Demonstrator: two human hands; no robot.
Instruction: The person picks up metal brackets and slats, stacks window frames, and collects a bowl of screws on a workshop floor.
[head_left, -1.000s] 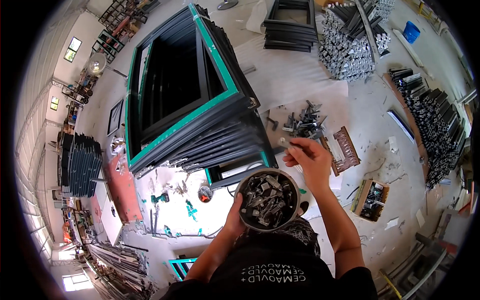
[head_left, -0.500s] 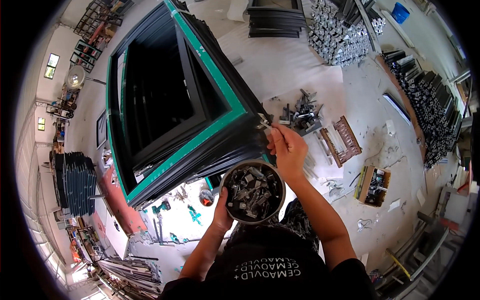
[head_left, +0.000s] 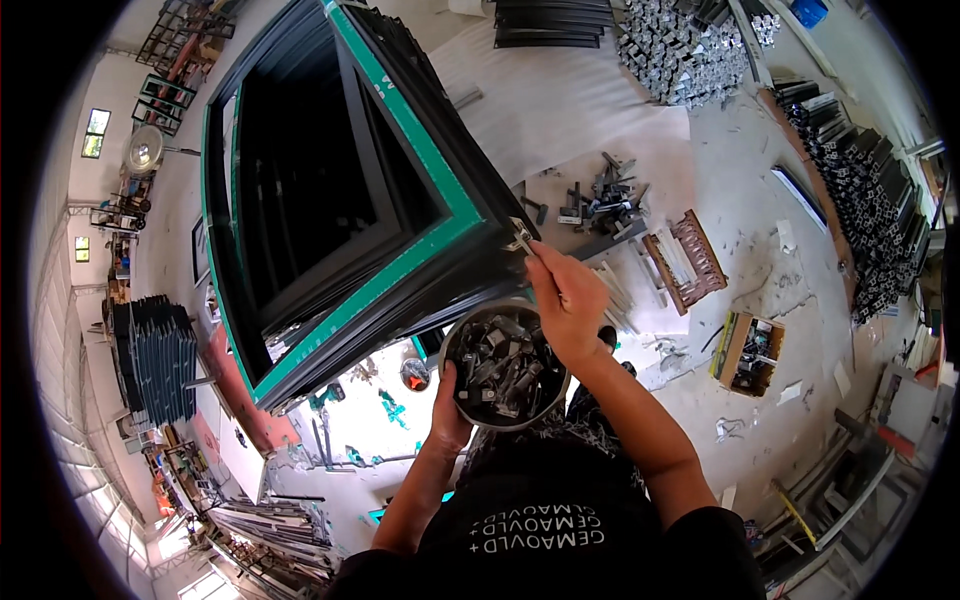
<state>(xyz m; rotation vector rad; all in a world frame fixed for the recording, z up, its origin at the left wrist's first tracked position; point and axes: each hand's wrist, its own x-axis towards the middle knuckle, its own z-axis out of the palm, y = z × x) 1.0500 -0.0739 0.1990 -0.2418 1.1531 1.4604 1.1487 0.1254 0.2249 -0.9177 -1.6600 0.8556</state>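
Note:
A round grey tub (head_left: 556, 402) full of small dark metal pieces (head_left: 505, 370) is held against my body. My left hand (head_left: 451, 408) is closed on the tub's left side, thumb over the rim. In front of me stands a stack of black window frames (head_left: 478, 250), the top one edged with a green strip (head_left: 425, 240). At its near right corner my right hand (head_left: 570, 305) pinches a small metal bracket (head_left: 520, 238). The bracket touches the frame corner; how far it sits into it I cannot tell.
Dark metal brackets (head_left: 605, 205) lie heaped on a sheet beyond my right hand. A brown slotted crate (head_left: 708, 258) and an open cardboard box (head_left: 738, 352) stand on the right. Bundled profiles (head_left: 680, 60) are stacked farther off. A small round container (head_left: 415, 375) sits left of the tub.
The whole view has shifted slightly. My right hand has moved a little left and down with the bracket, staying at the frame corner. The tub remains in my left hand.

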